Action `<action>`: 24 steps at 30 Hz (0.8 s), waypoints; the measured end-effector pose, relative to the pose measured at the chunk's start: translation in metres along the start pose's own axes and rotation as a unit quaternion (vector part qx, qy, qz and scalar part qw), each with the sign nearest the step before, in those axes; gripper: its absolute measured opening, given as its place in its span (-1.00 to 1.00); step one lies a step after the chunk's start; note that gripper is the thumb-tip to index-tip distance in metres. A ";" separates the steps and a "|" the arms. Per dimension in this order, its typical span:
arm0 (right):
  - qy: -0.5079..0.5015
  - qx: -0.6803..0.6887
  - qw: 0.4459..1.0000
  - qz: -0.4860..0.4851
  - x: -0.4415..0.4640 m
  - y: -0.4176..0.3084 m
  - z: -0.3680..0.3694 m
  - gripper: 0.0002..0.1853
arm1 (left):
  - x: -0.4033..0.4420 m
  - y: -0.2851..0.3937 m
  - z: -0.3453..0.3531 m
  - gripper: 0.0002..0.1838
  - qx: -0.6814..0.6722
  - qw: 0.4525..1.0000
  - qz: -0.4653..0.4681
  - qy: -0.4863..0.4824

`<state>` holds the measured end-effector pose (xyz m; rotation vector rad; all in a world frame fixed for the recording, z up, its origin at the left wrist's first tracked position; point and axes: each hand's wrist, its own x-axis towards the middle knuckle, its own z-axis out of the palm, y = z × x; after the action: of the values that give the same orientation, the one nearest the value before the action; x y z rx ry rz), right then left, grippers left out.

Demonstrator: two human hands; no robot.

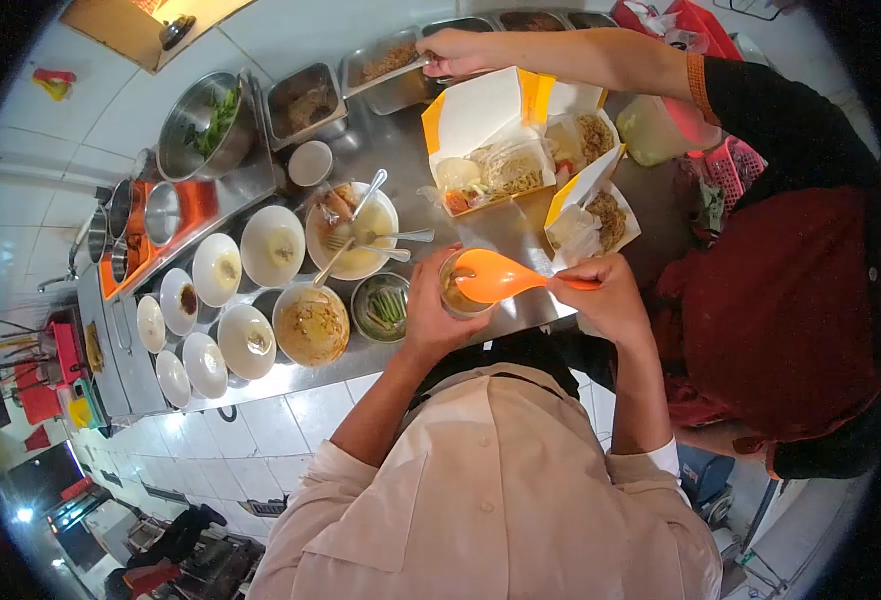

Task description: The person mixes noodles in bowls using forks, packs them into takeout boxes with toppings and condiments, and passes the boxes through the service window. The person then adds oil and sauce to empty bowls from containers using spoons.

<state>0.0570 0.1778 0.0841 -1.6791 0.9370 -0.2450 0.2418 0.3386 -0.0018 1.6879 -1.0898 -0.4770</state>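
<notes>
My left hand (428,308) is wrapped round a small round container (460,301), held just above the counter's front edge. In my right hand (605,296) is the handle of an orange plastic spoon (497,274). Its broad bowl lies over the container's mouth and hides much of the inside. Close by on the left stands a metal bowl of cut green vegetables (384,307). Beyond my hands are open yellow-and-white takeaway boxes (490,125) with noodles, and a smaller open box (590,213) with noodles and a clear plastic bag.
A co-worker's hand (457,52) reaches across from the right to the metal food trays (385,95) at the back. White bowls (272,246) stand in rows on the left, near a large bowl with cutlery (372,262). A steel bowl of greens (200,150) stands further back.
</notes>
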 end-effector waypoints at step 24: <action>-0.017 -0.289 0.951 -0.110 -0.008 -0.031 0.037 -0.68 | -0.008 0.008 0.004 -0.09 0.060 0.997 0.037 -0.017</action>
<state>0.0884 0.2112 0.1016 -2.3270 0.8413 -0.0885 0.2316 0.3429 0.0019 1.7423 -1.2221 -0.4021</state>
